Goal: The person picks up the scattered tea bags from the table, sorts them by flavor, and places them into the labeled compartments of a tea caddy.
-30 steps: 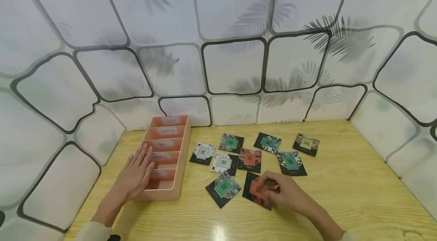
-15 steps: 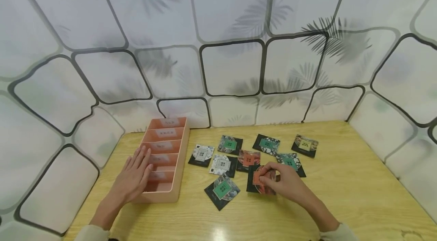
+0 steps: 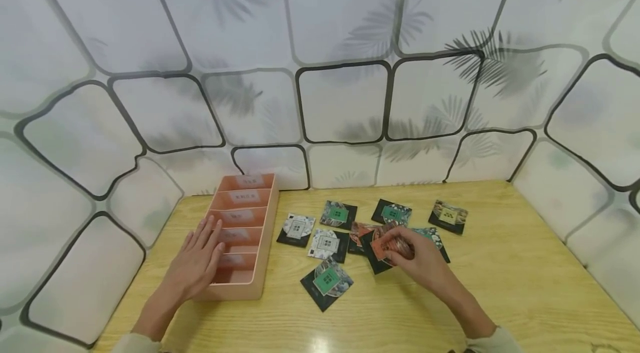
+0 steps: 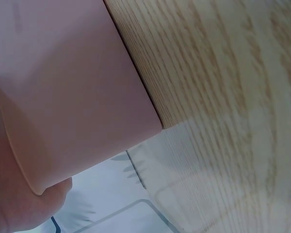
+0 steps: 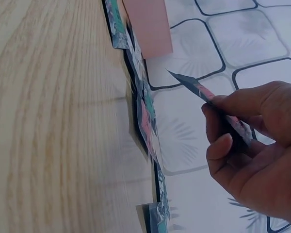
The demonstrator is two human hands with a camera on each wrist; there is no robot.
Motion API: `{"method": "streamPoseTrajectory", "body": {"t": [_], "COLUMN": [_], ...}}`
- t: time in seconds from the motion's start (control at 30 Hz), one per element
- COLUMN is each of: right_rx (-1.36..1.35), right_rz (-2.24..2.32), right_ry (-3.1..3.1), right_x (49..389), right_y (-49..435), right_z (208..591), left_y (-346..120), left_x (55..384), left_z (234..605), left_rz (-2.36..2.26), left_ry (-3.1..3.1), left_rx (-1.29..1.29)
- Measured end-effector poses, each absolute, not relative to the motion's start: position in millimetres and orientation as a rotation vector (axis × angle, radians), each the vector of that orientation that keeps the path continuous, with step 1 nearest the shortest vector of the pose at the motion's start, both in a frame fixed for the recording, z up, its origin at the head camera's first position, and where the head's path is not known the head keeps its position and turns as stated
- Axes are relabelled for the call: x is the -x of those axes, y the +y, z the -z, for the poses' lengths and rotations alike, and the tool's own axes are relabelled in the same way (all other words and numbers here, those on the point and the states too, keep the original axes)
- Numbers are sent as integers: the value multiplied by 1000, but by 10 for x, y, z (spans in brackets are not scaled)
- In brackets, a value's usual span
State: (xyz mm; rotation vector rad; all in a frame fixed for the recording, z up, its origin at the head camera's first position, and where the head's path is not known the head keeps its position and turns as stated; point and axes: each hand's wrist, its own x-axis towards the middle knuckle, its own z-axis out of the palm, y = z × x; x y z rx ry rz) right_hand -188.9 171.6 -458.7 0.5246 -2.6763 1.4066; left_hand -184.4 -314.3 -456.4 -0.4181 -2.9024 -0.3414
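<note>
My left hand (image 3: pixel 195 261) lies with straight fingers across the left rim of a pink divided box (image 3: pixel 266 247), whose compartments bear pale labels. In the left wrist view, part of that hand (image 4: pixel 26 204) shows at the box's outer wall (image 4: pixel 82 97). Between thumb and fingers, my right hand (image 3: pixel 425 261) pinches a flat black sachet with a red label (image 3: pixel 376 255). The right wrist view shows this sachet (image 5: pixel 186 81) tilted and raised off the table. Behind it, a second red-labelled sachet (image 3: pixel 356 235) is partly covered in the head view.
Several more sachets lie flat on the wooden table (image 3: pixel 520 264): white-labelled ones (image 3: pixel 296 229) near the box, green-labelled ones (image 3: pixel 327 282) around the middle, and a yellow-labelled one (image 3: pixel 448 216) at the right. A patterned curtain (image 3: pixel 345 103) encloses the back and sides.
My right hand has picked the red-labelled sachet up off the table, moving it slightly away from me and tilting it. My left hand stays on the box.
</note>
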Motion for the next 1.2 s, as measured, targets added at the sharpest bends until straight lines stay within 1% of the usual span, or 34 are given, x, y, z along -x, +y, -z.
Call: {"method": "streamPoseTrajectory", "body": {"t": [0.23,0.5,0.67,0.87,1.2], "right_rx": [-515,-449,-387,-367,-418], "right_rz": [-1481,-1608,-1707,-1680,-1611], "right_ry": [-2565,-2521,-2446,-2398,-2380], "right_x": [1928,1935,1919,1935,1976], "right_y": [1682,1594,1555,1508,1434], "right_z": [4575,4555,4563,4616,4612], "left_y": [-3158,-3140,-3150,-3190,-3182], "left_x": [1854,1878,1872,1857,1865], "left_z": [4559,4539,4531,4521,4515], "left_rz": [331,317,349,391,344], "left_ry": [-2920,-2918,-2913,-2889,-2950], "left_rx": [419,447,422,421,399]}}
